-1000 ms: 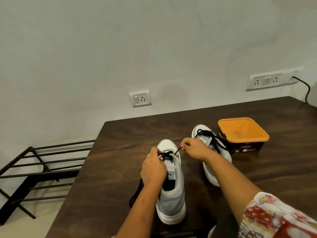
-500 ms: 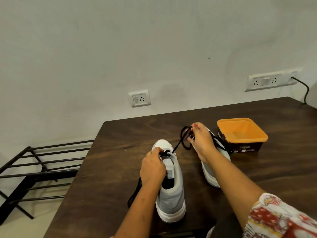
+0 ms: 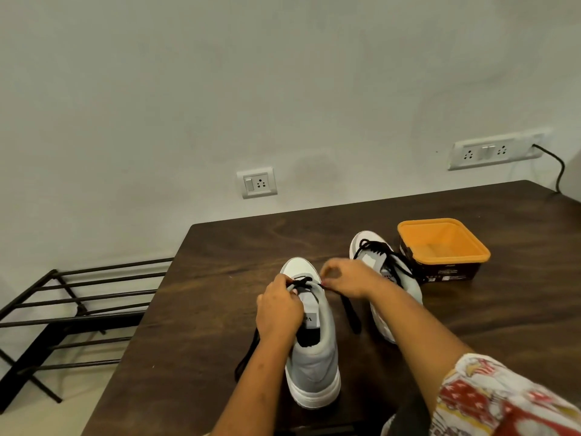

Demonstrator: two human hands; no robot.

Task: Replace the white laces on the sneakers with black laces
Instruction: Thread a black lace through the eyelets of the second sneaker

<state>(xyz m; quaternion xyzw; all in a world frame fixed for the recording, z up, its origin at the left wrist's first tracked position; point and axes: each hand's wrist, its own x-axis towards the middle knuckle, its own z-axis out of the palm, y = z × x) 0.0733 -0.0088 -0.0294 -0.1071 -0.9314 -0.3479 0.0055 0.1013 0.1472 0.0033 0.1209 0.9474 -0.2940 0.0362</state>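
Far right sneaker already has black lace. Near sneaker in middle of table only started: black lace through front holes. Left hand and right hand both pinch lace. More holes left.

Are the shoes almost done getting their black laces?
One is: the far sneaker already has black lace criss-crossed up its front. On the near sneaker, the left hand and right hand are threading black lace near the toe. The rows above that are left, and no white laces are in sight.
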